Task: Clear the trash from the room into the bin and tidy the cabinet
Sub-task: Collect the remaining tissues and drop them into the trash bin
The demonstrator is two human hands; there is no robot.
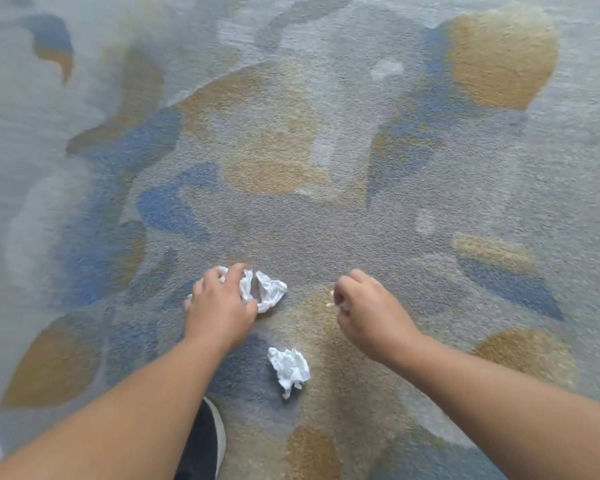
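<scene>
My left hand (219, 306) reaches down to the carpet and grips a crumpled white paper (269, 289), which sticks out to the right of my fingers. A second crumpled white paper ball (289, 370) lies loose on the carpet, nearer to me, between my two forearms. My right hand (364, 306) is curled just above the carpet, its fingertips pinching a tiny pale scrap (331, 304). The bin and the cabinet are out of view.
A patterned carpet (326, 150) in grey, blue and tan fills the whole view. The toe of my dark shoe with a white sole (205, 441) shows at the bottom, under my left forearm.
</scene>
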